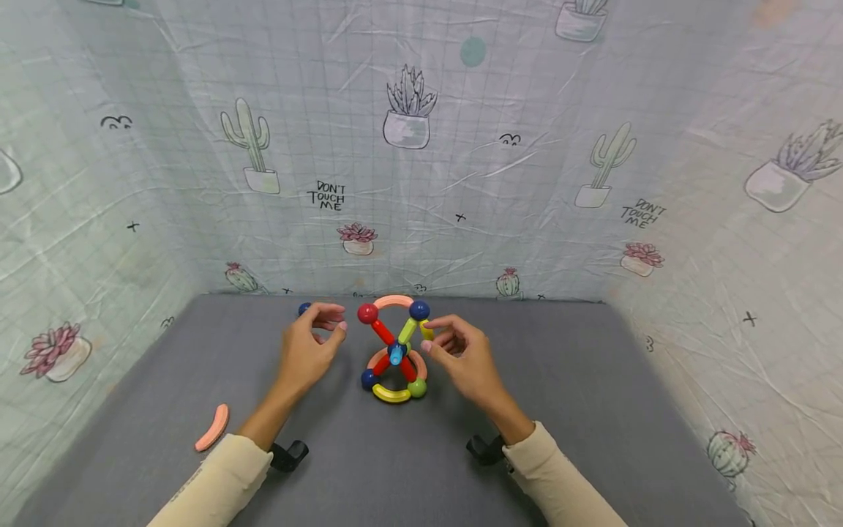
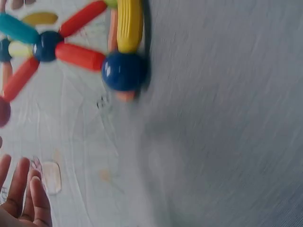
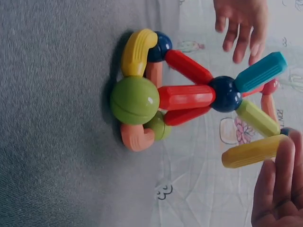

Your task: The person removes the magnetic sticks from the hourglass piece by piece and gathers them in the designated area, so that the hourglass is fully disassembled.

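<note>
Both hands hovering around a little ball-and-stick toy

Right hand (image 1: pixel 464 355) has loosely spread fingers, fingertips (image 3: pixel 284 156) right against a yellow stick (image 3: pixel 253 151), not clearly gripping it. Left hand (image 1: pixel 309 348) sits relaxed, fingers half curled and empty, just beside the toy structure (image 1: pixel 395 351). That stands mid-way on the grey table (image 1: pixel 593 410). A loose pink curved piece (image 1: pixel 212 427) lies off left, cactus-print cloth (image 1: pixel 421 146) behind.

a soft grey mat (image 1: pixel 593 410) covers the floor. a pale green cloth (image 1: pixel 461 146) hangs all around like walls, wrinkled, with cactus drawings and the words "don't touch me". the light seems even, maybe from above.
</note>
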Demonstrator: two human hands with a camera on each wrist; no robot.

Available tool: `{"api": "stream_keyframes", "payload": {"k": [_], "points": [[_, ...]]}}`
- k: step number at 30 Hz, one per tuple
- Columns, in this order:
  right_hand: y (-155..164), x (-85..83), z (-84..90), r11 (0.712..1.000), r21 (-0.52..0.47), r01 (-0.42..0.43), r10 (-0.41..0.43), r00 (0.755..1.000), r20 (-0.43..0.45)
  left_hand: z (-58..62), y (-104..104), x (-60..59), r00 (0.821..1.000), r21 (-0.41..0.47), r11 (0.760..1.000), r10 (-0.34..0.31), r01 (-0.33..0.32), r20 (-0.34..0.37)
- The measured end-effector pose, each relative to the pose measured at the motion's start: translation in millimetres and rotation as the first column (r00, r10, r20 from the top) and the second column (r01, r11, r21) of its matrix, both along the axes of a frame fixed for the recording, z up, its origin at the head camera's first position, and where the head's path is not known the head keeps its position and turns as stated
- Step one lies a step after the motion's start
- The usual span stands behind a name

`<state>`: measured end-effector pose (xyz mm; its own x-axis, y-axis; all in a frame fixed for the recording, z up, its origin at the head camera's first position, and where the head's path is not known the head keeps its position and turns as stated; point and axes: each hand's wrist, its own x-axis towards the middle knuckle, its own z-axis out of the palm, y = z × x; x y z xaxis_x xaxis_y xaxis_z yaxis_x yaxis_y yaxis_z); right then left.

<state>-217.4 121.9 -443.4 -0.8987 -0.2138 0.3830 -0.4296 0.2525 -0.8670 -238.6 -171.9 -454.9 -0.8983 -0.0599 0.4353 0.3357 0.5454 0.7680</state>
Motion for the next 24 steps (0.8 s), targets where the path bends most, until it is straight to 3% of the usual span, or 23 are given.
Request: {"api": "stream_keyframes", "payload": {"k": [5, 11, 16, 24], "points": [[0, -0.1, -1.7, 0.998, 0.032, 0.048, -0.048, 0.999, -0.013, -4.7, 11, 10.9, 0.994, 0.083, 0.993, -0.086, 0.080, 0.067], [-10, 7.4, -11.7, 0.991, 0.124, 0.044, -0.041, 0.999, -0.023, -13.0, 27, 11.6, 0.959, 0.239, 0.949, -0.244, 0.205, 0.147], [-21, 12.8, -17.6, 0.985, 0.172, 0.011, 0.002, 0.997, -0.078, -20.6, 44, 9.7, 0.935, 0.314, 0.921, -0.299, 0.231, 0.190], [-34, 11.8, -21.8, 0.984, 0.178, 0.000, 0.025, 0.990, -0.138, -26.8, 61, 6.2, 0.916, 0.399, 0.883, -0.346, 0.245, 0.203]]}}
